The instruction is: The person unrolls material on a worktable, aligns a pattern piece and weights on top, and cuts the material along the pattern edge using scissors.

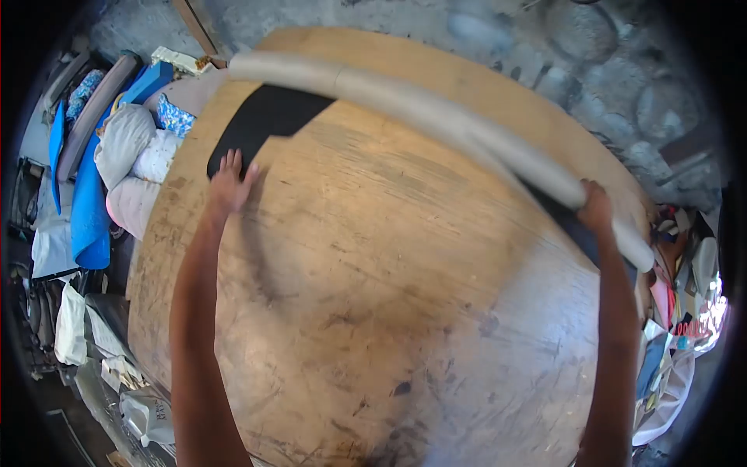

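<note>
A long pale grey roll of sheet material [424, 109] lies slantwise across the far part of the wooden table [373, 249], partly smeared by motion. My right hand [596, 206] is closed round the roll near its right end. A flat black sheet [268, 117] with a notched edge comes out from under the roll's left part. My left hand [231, 185] rests at the black sheet's near corner, fingers spread, fingertips on the sheet. More dark material [564, 218] shows below the roll by my right hand. How the roll and the black sheet join is hidden.
Left of the table are stacked cushions [128, 144], a blue roll [89, 210] and several plastic bags [70, 323]. A rough grey wall [622, 70] stands behind. Mixed scraps of material [677, 257] are heaped past the right edge.
</note>
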Tool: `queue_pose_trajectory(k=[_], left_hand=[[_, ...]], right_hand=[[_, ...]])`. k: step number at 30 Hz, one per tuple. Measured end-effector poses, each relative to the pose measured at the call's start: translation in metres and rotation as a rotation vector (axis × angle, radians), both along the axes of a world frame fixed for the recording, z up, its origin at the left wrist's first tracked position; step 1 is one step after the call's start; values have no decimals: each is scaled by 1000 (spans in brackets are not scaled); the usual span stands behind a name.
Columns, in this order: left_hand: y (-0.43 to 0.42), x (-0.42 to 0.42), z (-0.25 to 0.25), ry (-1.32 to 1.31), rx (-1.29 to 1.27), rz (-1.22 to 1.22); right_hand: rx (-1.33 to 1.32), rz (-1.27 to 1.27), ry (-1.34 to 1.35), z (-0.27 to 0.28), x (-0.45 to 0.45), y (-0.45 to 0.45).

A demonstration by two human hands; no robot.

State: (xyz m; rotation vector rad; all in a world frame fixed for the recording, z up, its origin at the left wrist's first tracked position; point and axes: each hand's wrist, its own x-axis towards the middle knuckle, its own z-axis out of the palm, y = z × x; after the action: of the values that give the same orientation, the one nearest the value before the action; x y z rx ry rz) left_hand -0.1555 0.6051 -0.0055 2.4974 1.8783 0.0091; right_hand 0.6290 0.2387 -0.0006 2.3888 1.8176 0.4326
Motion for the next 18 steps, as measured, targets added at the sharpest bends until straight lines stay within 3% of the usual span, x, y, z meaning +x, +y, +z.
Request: queue_pose_trajectory(k=[2,3,9,13,16,18], left_hand=[[-55,-56,6,6,-58,34],[-81,-84,13,6,-99,61],[-253,-243,28,25,-264,200],[-333,-299,52,161,-349,332],[-397,-230,94,287,-101,175],[-421,-170,87,-267,27,-270]], right_hand=[[28,-6,77,15,-62,-37],[-45,-130,143,41,-114,-50],[92,-44,239,54,-284,-188],[68,-65,324,67,-368,-262],[24,-108,367,78,-400,-289],[16,-88,360,79,-402,-289]])
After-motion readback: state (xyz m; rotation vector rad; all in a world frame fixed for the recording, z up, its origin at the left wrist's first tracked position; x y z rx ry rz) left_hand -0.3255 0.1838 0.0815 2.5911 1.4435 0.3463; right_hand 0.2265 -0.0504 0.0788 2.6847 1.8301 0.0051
